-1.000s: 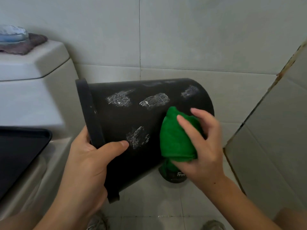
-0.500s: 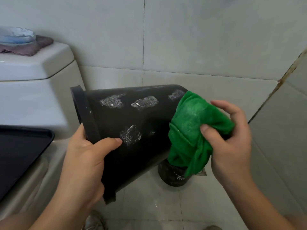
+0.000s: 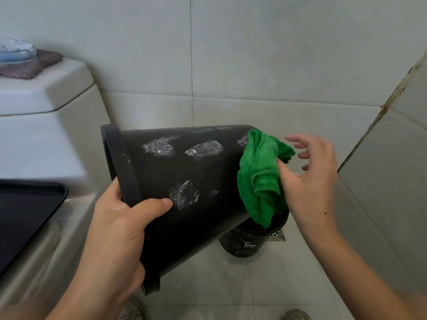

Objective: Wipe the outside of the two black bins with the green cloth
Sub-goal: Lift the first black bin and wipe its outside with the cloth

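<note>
A large black bin (image 3: 184,172) lies tilted on its side in the air, rim to the left, with whitish smears on its wall. My left hand (image 3: 120,227) grips its rim, thumb on the outer wall. The green cloth (image 3: 258,176) hangs bunched over the bin's base end. My right hand (image 3: 309,181) is beside the cloth with fingers spread and only the thumb touching it. A smaller black bin (image 3: 249,243) stands upright on the floor below the cloth, partly hidden by the large bin.
A white toilet tank (image 3: 46,125) stands at left with folded cloths (image 3: 27,63) on its lid. A black tray-like lid (image 3: 25,209) sits at the left edge. A floor drain (image 3: 276,234) lies behind the small bin. Tiled walls close in behind and at right.
My right hand slid the cloth from the bin's side wall to its base end, then opened its fingers off the cloth. The bin shifted slightly in my left hand.
</note>
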